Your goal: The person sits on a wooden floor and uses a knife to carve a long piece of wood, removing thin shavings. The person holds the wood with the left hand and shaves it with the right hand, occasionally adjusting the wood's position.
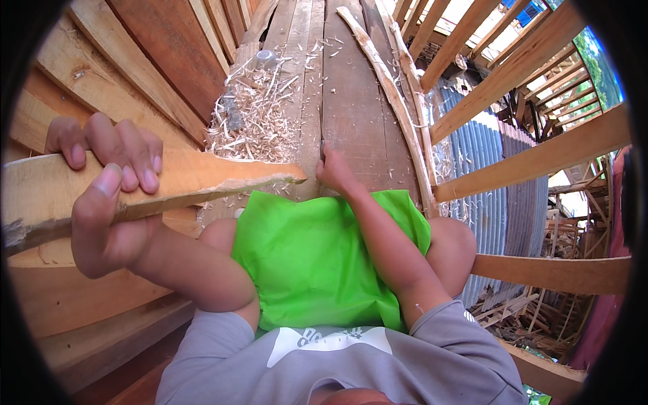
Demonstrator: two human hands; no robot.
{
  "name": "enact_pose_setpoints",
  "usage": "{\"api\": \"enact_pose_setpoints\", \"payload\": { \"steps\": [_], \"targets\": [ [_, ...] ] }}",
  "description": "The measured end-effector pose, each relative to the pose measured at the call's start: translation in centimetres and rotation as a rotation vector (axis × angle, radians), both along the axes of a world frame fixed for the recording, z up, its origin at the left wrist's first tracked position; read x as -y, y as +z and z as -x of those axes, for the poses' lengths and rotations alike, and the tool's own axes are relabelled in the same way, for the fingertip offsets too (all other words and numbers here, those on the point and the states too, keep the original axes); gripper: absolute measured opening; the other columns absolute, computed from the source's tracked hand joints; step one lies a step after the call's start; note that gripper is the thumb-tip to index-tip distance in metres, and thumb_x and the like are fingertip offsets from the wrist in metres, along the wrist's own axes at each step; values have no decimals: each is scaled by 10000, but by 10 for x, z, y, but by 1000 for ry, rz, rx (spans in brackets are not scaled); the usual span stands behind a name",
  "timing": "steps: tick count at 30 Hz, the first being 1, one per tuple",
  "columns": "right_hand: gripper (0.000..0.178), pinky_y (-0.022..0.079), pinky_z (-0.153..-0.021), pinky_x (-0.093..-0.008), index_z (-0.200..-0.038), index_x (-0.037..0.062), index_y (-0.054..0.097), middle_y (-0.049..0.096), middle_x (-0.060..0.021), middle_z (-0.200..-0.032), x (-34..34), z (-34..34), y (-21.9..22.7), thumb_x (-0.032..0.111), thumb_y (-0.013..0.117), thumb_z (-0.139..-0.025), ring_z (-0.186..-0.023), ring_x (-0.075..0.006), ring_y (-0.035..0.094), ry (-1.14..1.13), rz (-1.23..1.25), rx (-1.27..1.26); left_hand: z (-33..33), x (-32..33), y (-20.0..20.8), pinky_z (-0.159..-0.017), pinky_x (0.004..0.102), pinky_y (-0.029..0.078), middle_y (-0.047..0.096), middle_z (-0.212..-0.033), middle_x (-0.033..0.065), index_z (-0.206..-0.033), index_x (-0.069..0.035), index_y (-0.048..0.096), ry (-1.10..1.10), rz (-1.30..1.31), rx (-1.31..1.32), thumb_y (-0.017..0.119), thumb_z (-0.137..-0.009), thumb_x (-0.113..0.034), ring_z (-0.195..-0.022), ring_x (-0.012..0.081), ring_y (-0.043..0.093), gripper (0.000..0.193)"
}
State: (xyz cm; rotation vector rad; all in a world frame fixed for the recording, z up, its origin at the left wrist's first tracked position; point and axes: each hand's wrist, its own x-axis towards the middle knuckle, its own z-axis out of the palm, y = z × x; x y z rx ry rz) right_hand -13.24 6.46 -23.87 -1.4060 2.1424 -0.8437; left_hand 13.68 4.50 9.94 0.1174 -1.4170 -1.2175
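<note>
My left hand (121,152) is wrapped round a pale wooden board (196,172), with the fingers over its far edge and the thumb on the near side. The board runs in from the left and narrows to a ragged, rough-cut tip just left of my other hand. Low over the plank floor, my right hand (334,170) is closed. A small dark bit shows by its fingertips, but I cannot make out what it is. A bright green cloth (310,263) covers my lap, and my right forearm crosses over it.
Curly wood shavings (253,125) heap on the floor planks (351,101) ahead, with a clear plastic cup (264,59) at their far end. Boards (162,47) lean along the left. Long bark-edged strips (388,81) lie at right, beside a slatted railing (533,158).
</note>
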Motion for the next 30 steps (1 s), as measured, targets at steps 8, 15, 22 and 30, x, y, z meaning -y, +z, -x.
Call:
{"api": "enact_pose_setpoints", "payload": {
  "steps": [8,15,22,30],
  "targets": [
    [390,509,-779,-499,-1130,-112,544,642,-303,-868,-8,-11,5,76,555,-789,-836,-455,634,292,25,20,1,0,-3,-639,327,396,430,-677,70,-951,-79,341,28,-24,8,507,-698,-62,-564,149,428,302],
    [433,509,-754,-488,-1191,-89,542,642,-302,-868,-1,-3,-4,81,554,-793,-823,-449,637,235,-257,-163,6,-3,1,-628,322,393,424,-671,73,-945,-74,336,22,-16,13,503,-681,-49,-553,146,414,313],
    [305,506,-727,-460,-1049,-66,590,649,-284,-843,0,-5,4,129,589,-814,-804,-430,647,153,28,59,12,-1,-4,-609,313,392,422,-673,73,-949,-68,337,80,-19,16,509,-690,-42,-552,147,409,311],
    [254,504,-734,-456,-972,-54,584,639,-288,-849,7,0,-31,154,606,-829,-805,-416,644,16,286,180,21,-1,0,-585,307,392,405,-660,69,-924,-64,350,127,-40,-3,504,-693,-40,-543,147,401,279]
  ]
}}
